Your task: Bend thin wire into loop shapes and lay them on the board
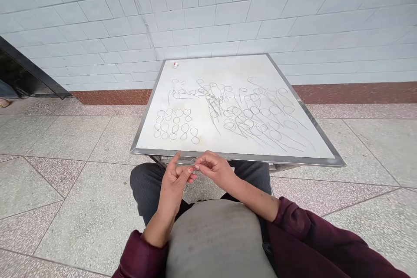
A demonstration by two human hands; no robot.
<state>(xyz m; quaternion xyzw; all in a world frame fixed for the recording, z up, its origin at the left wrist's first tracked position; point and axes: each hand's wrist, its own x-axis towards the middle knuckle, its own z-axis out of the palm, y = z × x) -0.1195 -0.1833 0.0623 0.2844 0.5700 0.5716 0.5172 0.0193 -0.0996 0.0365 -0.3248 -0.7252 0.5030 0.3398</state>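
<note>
In the head view, my left hand and my right hand meet just in front of the table's near edge, above my lap. Thin wire, partly bent into a loop, is pinched between the fingertips of both hands. Much of it is hidden by the fingers. On the white table, figure-eight wire pieces lie in rows at the near left. Wires with one looped end and a long tail spread across the right side. A tangled bunch of wires lies near the middle.
The white tabletop has a grey metal rim and stands by a white tiled wall. A small red-and-white object sits at its far left corner. Part of another person's foot shows at the far left.
</note>
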